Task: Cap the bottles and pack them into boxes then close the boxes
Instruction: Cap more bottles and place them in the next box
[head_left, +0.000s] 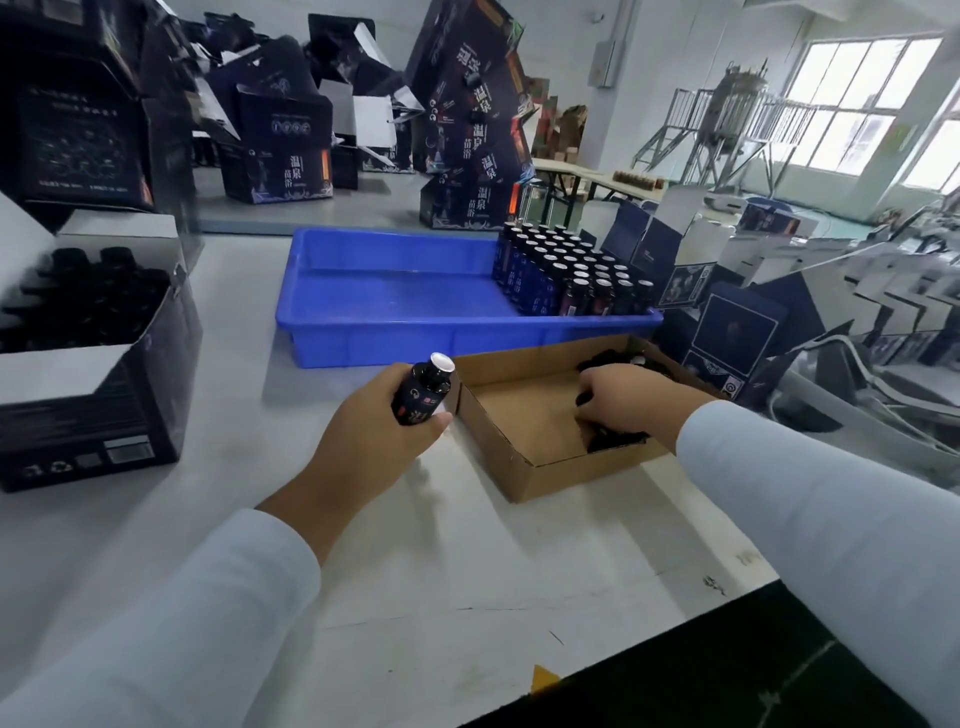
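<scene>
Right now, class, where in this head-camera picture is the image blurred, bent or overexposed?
Head view: the open dark box at left is smeared with blur; the windows at upper right are blown out white; wide-angle distortion tilts the stacked cartons; the bottle in the left hand stays fairly sharp.

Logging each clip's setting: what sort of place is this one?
Most likely a factory packing floor. A blue crate holds rows of uncapped bottles, printed product boxes are piled behind the worktable, and a steel tank stands by the windows.
</scene>
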